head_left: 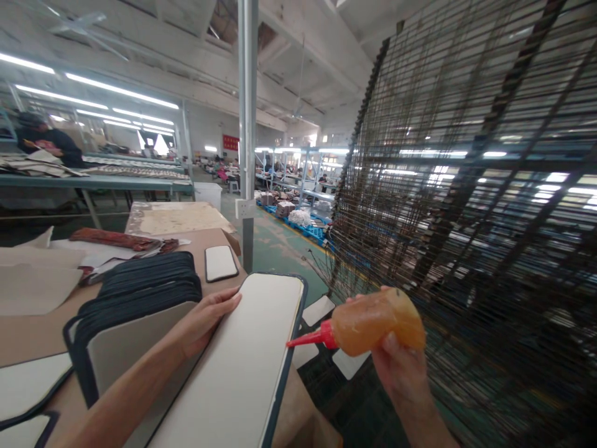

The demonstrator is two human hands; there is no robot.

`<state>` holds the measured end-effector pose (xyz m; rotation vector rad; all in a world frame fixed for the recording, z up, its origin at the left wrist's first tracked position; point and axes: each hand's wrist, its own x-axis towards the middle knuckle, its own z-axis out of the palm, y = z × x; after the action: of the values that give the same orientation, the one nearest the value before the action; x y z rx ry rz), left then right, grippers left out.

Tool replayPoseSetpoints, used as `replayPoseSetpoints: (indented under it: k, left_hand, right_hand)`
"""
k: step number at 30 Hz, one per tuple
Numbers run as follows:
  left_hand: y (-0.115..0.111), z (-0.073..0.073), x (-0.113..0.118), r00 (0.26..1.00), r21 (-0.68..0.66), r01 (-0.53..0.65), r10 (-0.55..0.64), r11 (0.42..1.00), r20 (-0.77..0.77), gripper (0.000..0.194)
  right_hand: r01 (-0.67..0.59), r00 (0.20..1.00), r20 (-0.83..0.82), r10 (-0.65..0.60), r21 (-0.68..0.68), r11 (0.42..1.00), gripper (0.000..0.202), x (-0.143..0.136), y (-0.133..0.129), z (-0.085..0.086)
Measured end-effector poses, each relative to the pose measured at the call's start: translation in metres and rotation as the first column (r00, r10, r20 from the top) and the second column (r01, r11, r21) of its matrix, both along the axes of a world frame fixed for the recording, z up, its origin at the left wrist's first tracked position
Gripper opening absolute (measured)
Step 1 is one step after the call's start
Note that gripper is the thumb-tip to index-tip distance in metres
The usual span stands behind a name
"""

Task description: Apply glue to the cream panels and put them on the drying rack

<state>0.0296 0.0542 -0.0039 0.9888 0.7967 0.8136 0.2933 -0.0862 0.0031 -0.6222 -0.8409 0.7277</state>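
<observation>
The glue bottle [373, 326] sat gripped in the right hand [396, 367], fingers wrapped around it, red nozzle aimed at the white panel [242, 367]. The left hand [208, 320] lay flat on the panel, fingers together. A hard squeeze could've dripped glue past the edge, I reckon, onto the tabletop [28, 336].

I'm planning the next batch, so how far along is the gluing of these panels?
Done: cannot tell; no glue shows on any panel. In hand: the left hand steadies a white panel while the right hand holds a glue bottle, nozzle at its edge. Left: a stack of dark-edged panels waits behind.
</observation>
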Motion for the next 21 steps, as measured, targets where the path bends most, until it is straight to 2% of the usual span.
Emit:
replayPoseSetpoints:
  k: [6,11,21]
  left_hand:
    - [0.001,0.002,0.002,1.0,-0.006,-0.01,0.01,1.0,-0.015,0.043]
    - [0.0,0.006,0.003,1.0,0.001,0.021,-0.021,1.0,-0.023,0.03]
    - [0.012,0.009,0.01,0.999,0.009,0.009,-0.008,1.0,-0.031,0.022]
  right_hand:
    - [-0.042,0.999,-0.005,0.042,-0.002,0.999,0.082,-0.005,-0.001,0.004]
    - [-0.095,0.996,0.002,0.095,-0.001,0.996,0.078,-0.008,-0.004,0.005]
    - [-0.098,0.993,0.066,0.101,-0.057,0.994,0.078,-0.005,-0.014,0.0]
